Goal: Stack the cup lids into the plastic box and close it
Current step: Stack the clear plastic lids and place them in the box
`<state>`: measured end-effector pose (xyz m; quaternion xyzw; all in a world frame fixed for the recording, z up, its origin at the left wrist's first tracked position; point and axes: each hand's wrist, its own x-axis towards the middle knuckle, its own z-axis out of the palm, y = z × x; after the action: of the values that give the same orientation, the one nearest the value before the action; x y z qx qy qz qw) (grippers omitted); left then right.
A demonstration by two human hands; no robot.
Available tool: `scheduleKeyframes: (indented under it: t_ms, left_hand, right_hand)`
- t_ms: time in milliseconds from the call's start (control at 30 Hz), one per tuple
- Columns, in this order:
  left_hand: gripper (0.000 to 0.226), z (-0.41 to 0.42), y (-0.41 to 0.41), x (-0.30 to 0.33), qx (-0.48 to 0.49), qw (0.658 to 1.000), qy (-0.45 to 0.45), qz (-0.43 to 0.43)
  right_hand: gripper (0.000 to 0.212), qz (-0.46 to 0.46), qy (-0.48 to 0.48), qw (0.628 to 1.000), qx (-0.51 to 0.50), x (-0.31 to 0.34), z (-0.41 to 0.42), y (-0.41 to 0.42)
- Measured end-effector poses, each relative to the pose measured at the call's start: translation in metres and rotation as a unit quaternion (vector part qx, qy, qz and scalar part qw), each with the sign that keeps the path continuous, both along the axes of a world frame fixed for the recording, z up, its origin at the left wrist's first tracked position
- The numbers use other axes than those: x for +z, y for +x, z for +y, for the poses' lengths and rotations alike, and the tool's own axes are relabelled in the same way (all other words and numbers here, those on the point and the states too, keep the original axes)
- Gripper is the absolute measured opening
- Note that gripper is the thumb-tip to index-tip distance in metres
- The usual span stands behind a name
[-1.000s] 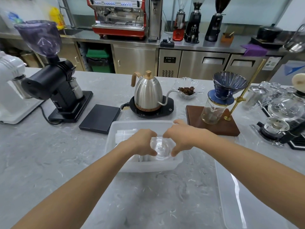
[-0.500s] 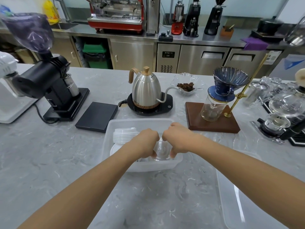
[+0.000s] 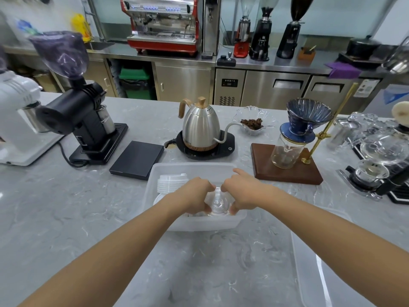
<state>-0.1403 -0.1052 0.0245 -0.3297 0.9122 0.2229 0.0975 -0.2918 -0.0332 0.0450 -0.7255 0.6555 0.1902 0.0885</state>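
Both hands holding clear domed plastic cup lids [image 3: 218, 203] inside the translucent rectangular plastic box [image 3: 194, 168].
I am clamping my left hand [image 3: 194, 197] and right hand [image 3: 242, 191] grips on the lids; white stacked lids [image 3: 169, 182] are sitting in the box on the grey marble worktop [image 3: 66, 218].

On the table [image 3: 66, 218] the box [image 3: 192, 168] sits in front of the kettle [image 3: 200, 129]. In it, a stack of lids [image 3: 169, 181] stands left of both hands. The box cover [image 3: 327, 273] lies to the right, the scale [image 3: 137, 159] behind-left.
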Motion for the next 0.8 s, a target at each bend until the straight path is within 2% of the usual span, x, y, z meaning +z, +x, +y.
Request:
scheduleKeyframes:
  t_ms: [167, 333, 500, 667, 733, 800]
  left_hand:
    - [0.062, 0.001, 0.004, 0.015, 0.003, 1.0, 0.017, 0.013]
    - [0.076, -0.003, 0.006, 0.021, 0.015, 0.999, 0.027, 0.024]
    - [0.071, -0.005, 0.01, 0.018, 0.02, 0.999, 0.031, 0.039]
    - [0.072, -0.002, 0.013, 0.01, 0.02, 0.999, 0.027, 0.043]
    - [0.067, -0.003, 0.015, 0.01, 0.03, 0.997, 0.025, 0.068]
    - [0.049, -0.005, 0.017, 0.016, 0.052, 0.99, 0.011, 0.133]
  right_hand:
    - [0.065, -0.02, -0.006, 1.0, 0.004, 0.009, 0.005, -0.006]
    - [0.068, -0.04, -0.013, 0.999, -0.001, 0.017, 0.01, -0.01]
    - [0.06, -0.043, -0.025, 0.999, -0.003, 0.017, 0.01, -0.011]
    - [0.068, -0.053, -0.024, 0.998, -0.004, 0.012, 0.015, -0.008]
    - [0.067, -0.079, -0.038, 0.996, -0.012, 0.015, 0.018, -0.009]
    - [0.061, -0.129, -0.067, 0.989, -0.041, 0.024, 0.022, -0.011]
